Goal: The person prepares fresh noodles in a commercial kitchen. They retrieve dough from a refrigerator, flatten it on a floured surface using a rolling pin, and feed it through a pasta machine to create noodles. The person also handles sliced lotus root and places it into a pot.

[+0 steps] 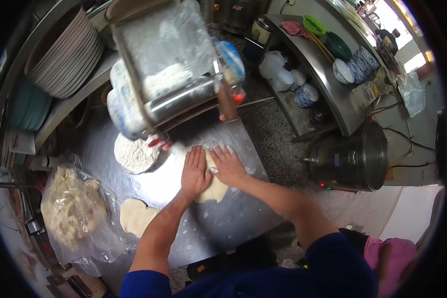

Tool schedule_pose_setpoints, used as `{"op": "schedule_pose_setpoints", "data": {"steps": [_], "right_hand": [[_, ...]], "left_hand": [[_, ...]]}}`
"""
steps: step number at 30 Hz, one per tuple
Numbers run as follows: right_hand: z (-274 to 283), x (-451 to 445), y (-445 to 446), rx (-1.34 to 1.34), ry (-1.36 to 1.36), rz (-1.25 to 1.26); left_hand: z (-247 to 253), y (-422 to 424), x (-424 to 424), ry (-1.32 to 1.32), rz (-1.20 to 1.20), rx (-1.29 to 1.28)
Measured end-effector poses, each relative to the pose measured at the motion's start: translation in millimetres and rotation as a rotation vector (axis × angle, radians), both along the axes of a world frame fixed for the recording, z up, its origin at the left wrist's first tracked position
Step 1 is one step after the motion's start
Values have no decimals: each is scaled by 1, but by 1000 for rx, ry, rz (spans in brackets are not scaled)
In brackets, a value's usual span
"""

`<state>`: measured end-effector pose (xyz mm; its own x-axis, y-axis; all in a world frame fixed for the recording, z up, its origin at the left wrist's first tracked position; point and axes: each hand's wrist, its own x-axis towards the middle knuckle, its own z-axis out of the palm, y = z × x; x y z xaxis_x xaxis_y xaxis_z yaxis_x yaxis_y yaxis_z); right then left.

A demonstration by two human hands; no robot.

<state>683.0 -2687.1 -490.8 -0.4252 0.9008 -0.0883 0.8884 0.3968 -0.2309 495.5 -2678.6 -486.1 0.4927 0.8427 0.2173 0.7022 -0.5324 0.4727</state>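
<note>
Both palms lie flat on a sheet of pale dough (213,192) on a stainless steel table (238,223). My left hand (196,169) rests on its left part, fingers straight and side by side. On its upper right part is my right hand (227,164), fingers slightly spread and thumb close to the left one. Neither hand grips anything; they cover much of the sheet. Left of my left forearm is a second flattened dough piece (136,216), partly hidden by the arm. A heap of white flour (136,153) sits on the table beyond it.
Beyond my hands stands a floury dough roller machine (182,97). A clear plastic bag of dough (74,208) lies at left, below stacked plates (65,59). Rightward are a steel shelf (313,56) with bowls and a large metal pot (350,156). Another person (389,39) is far off.
</note>
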Motion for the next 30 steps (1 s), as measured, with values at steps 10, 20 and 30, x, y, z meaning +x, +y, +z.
{"op": "schedule_pose_setpoints", "data": {"steps": [10, 20, 30], "right_hand": [[0, 115, 126, 33, 649, -261], [-15, 119, 339, 96, 261, -147], [29, 199, 227, 26, 100, -135]], "left_hand": [[8, 25, 37, 140, 201, -108], [1, 29, 104, 336, 352, -91], [-14, 28, 64, 169, 250, -116]]}}
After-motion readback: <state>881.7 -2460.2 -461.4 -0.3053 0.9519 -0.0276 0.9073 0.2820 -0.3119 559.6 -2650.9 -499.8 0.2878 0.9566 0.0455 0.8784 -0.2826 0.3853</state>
